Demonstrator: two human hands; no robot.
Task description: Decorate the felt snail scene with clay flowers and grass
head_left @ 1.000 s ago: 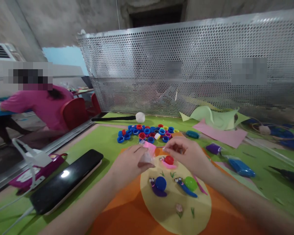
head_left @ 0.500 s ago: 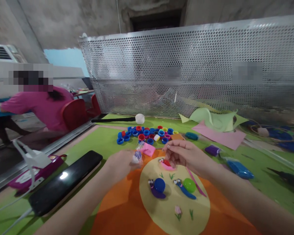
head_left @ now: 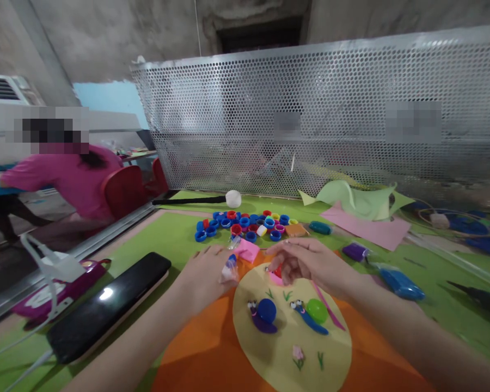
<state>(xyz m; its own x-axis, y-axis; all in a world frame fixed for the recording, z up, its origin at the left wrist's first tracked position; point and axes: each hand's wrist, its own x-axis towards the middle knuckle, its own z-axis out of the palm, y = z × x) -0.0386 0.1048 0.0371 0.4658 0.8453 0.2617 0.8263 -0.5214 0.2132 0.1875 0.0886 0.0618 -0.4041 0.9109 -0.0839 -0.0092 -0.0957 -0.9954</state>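
My left hand (head_left: 206, 275) is closed on a small clear plastic packet (head_left: 229, 270) with blue and white stuff inside. My right hand (head_left: 306, 260) has curled fingers over a pink snail with a red shell (head_left: 276, 276) at the top of a yellow paper oval (head_left: 286, 359); what its fingertips pinch, if anything, is hidden. Lower on the oval lie a purple snail with a blue shell (head_left: 266, 313) and a blue snail with a green shell (head_left: 316, 313). A pink clay flower (head_left: 298, 353) and green grass bits are there too. Orange paper (head_left: 200, 348) lies under the oval.
Several bottle caps (head_left: 251, 236) lie beyond my hands, by a pink packet (head_left: 248, 250). A black phone (head_left: 110, 307) and a purple power strip (head_left: 61, 288) sit left. Purple (head_left: 354, 251) and blue clay packs (head_left: 402, 282) lie right. A perforated metal screen (head_left: 310, 109) stands behind; a person sits left.
My left hand has risen slightly, its fingers now showing more clearly around the packet. My right fingers have lowered and moved slightly left, covering more of the pink snail.
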